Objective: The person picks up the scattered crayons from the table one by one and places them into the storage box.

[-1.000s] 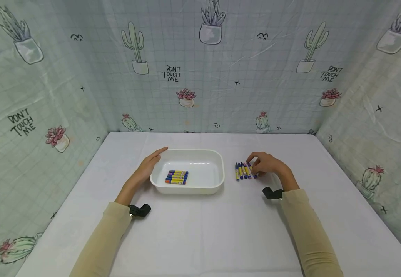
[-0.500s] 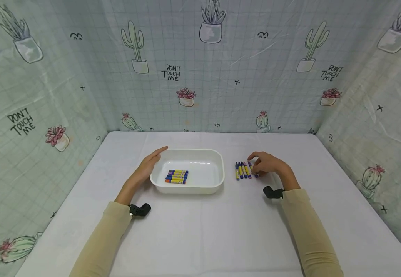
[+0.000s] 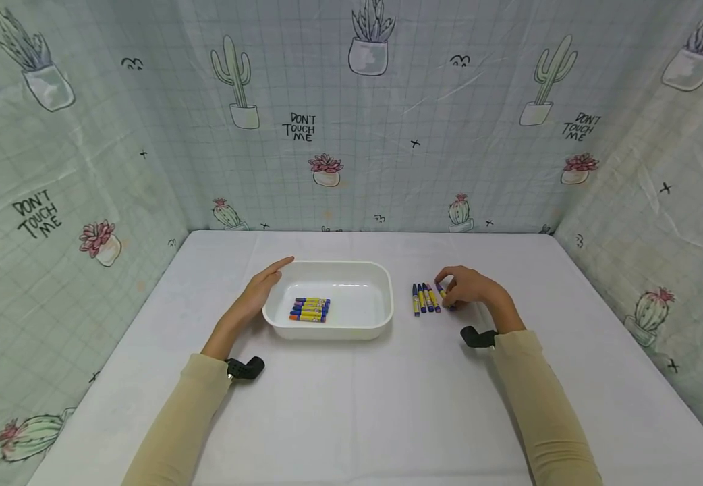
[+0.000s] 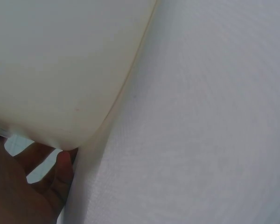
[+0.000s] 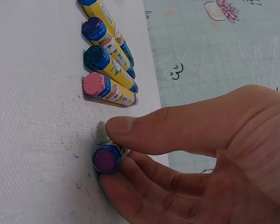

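A white tray [image 3: 327,333] sits left of centre on the table, with several blue-and-yellow wrapped crayons [image 3: 310,310] lying side by side in it. My left hand [image 3: 257,291] rests against the tray's left end, its fingers stretched along the rim; the left wrist view shows fingertips [image 4: 63,161] touching the tray's edge. Right of the tray, my right hand [image 3: 471,287] pinches a purple crayon [image 5: 105,159] between thumb and fingers, down at the tabletop. Beside it lies a short row of crayons [image 3: 426,298], the pink one [image 5: 97,85] being nearest to the thumb.
White cloth [image 3: 351,412] covers the table. A cactus-print curtain [image 3: 412,101] stands along its back and both sides. Black wrist cameras [image 3: 245,368] sit on both wrists.
The purple crayon has shifted slightly right with my right hand, widening the gap to the row. My left hand and the tray have stayed put.
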Demonstrator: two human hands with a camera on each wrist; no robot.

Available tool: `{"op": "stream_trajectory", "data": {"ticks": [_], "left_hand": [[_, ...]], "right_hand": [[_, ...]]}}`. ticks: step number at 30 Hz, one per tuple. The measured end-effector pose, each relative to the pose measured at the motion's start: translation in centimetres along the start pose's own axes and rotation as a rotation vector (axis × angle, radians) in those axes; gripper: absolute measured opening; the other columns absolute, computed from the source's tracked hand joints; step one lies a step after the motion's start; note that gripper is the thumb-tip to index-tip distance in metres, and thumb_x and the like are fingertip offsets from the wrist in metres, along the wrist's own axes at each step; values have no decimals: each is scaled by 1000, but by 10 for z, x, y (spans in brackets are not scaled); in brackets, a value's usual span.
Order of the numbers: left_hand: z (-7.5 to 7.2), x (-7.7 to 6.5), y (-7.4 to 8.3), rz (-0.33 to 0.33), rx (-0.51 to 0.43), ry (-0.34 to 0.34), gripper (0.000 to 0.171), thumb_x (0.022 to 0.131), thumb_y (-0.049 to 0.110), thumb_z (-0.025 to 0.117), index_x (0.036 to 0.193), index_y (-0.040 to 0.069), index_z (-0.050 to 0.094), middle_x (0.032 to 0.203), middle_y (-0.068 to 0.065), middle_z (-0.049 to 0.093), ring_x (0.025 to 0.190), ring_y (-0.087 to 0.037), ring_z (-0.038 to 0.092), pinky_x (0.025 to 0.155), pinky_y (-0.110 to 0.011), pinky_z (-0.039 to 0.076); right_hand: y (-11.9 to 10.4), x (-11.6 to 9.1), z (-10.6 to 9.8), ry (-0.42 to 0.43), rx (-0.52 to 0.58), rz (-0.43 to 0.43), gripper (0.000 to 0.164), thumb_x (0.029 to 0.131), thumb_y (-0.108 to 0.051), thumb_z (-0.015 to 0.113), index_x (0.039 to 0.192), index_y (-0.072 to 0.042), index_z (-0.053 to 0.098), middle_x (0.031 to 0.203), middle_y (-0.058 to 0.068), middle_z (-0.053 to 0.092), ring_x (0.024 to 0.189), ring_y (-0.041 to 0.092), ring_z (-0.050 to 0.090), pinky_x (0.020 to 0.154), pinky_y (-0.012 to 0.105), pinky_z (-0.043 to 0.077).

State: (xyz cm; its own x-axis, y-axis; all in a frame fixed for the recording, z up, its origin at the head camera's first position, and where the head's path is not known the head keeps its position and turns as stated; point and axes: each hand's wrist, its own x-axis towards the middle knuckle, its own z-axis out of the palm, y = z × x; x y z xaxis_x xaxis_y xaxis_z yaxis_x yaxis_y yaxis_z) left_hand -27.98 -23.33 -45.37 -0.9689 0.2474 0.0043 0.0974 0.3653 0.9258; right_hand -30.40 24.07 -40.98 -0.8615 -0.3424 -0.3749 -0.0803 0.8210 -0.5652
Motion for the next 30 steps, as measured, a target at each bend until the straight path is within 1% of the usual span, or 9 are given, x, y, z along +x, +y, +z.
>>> {"op": "stream_trajectory", "data": {"ticks": [2, 6, 12, 20, 26, 30], "left_hand": [[0, 0, 0, -3, -4, 0, 49, 114, 30, 28, 163, 27, 34, 172, -5, 27, 157, -35, 30, 125, -59, 29], [1, -1, 0, -4, -3, 2, 49, 114, 29, 28, 163, 27, 34, 172, -5, 26, 157, -34, 29, 126, -59, 28], [1, -2, 2, -6, -1, 7, 49, 114, 31, 28, 163, 27, 34, 172, -5, 27, 158, -34, 28, 126, -59, 27], [0, -1, 3, -8, 16, 11, 49, 114, 32, 28, 163, 28, 34, 172, -3, 26, 160, -32, 24, 129, -58, 20], [0, 0, 4, -13, 13, 6, 49, 114, 30, 28, 163, 28, 34, 172, -4, 26, 160, -33, 24, 129, -58, 21], [0, -1, 4, -13, 10, 7, 49, 114, 28, 27, 163, 27, 34, 172, -5, 26, 160, -33, 23, 129, -58, 20]], "right_hand": [[-1, 0, 1, 2, -11, 5, 57, 89, -7, 73, 141, 1, 53, 123, 28, 65, 86, 22, 68, 80, 36, 61], [0, 2, 2, 4, -24, 8, 57, 88, -7, 73, 141, 0, 53, 120, 26, 66, 85, 23, 67, 79, 35, 60], [-2, 0, 2, 7, -21, 1, 57, 87, -5, 72, 141, 0, 54, 120, 27, 66, 85, 23, 66, 78, 35, 60], [-3, 0, 0, 12, -15, -11, 57, 87, -5, 71, 141, -2, 54, 124, 28, 64, 88, 24, 67, 81, 36, 60], [-5, 1, -1, 18, -9, -7, 55, 88, -4, 70, 141, -4, 54, 124, 27, 64, 89, 25, 67, 80, 35, 60], [-8, 1, -1, 26, 5, -11, 56, 89, -3, 70, 142, -4, 54, 125, 27, 64, 92, 27, 68, 81, 36, 61]]}}
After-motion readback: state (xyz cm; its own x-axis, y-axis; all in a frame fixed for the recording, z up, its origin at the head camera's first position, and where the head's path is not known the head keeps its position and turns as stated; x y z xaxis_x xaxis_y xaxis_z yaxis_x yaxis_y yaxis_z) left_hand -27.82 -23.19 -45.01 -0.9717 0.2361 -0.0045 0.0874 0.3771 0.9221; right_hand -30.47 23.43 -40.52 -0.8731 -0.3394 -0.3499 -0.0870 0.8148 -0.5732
